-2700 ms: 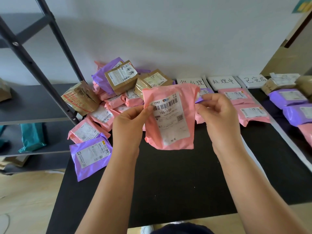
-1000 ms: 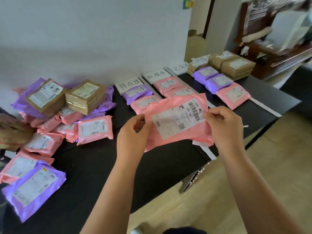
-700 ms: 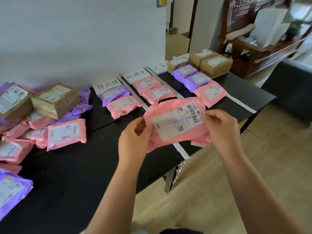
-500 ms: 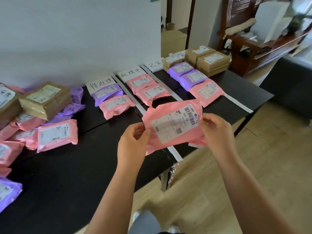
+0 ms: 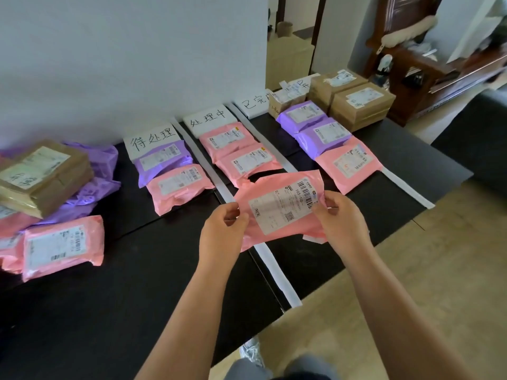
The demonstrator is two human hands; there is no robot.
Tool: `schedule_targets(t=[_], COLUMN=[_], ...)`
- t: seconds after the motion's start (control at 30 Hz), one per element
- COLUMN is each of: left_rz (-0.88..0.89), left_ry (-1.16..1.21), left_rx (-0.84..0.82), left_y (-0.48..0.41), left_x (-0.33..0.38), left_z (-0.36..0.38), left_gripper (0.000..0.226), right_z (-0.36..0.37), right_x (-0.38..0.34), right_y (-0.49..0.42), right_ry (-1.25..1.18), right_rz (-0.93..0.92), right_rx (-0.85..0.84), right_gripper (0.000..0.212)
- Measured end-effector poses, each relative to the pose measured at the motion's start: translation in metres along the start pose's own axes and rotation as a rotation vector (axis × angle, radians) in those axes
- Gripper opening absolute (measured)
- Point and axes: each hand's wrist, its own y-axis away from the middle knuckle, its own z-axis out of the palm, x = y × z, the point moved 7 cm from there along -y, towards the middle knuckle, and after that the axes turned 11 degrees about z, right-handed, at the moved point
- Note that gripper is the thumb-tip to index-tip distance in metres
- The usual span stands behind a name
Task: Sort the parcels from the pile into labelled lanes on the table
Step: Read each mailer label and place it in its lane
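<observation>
SORTING TABLE: A person holds a pink mailer label-up over a black table, in front of the "处理中" lane card. The left hand pinches the mailer's left short edge, thumb on top, fingers curled under. The right hand pinches the barcode end the same way. Both grips are clamped on the plastic.

The mailer is off the table. Its long axis runs side to side w/ the right end tipped a bit higher, i.e. crosswise to the lane. That approx. matches the two parcels already laid out from the card: a first pink parcel just in front of it & a second pink parcel nearer the person. The mailer's far edge overlaps the second one in view; the gap btwn them can't be judged. A white tape strip, running from the card's left side, passes under the mailer's left part. The unsorted pile sits well to the card's left.

Likely next: if this is its lane, the free spot is right below, on the person's side of the second parcel. No turn looks needed, just a short drop. Neither hand is clearly nearer.
</observation>
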Motion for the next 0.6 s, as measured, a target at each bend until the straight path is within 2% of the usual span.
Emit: schedule_targets(t=[0.17,0.33,0.47,0.6], left_rz=[-0.036,-0.084,-0.129,-0.185], left_ry=[-0.025,0.009,0.012,0.045], left_rx=[-0.005,0.06,0.148,0.228], left_y=[-0.033,-0.07,-0.104,-0.139], left_x=[-0.009,-0.009,-0.004,-0.006], left_z=[0.012,0.023,0.036,0.043], left_gripper=[0.036,0.04,0.039,0.039], right_z=[0.023,0.036,0.057,0.079], right_x=[0.003,-0.013,-0.03,-0.055], right_y=[-0.034,-0.09,-0.147,-0.199], right_ry=[0.007,0.045,0.069,0.075], right_rz=[0.058,0.028,-0.037,-0.107], right_rx=[-0.054,-0.11,-0.189,-0.237], right_gripper=[0.012,0.009,0.028,0.028])
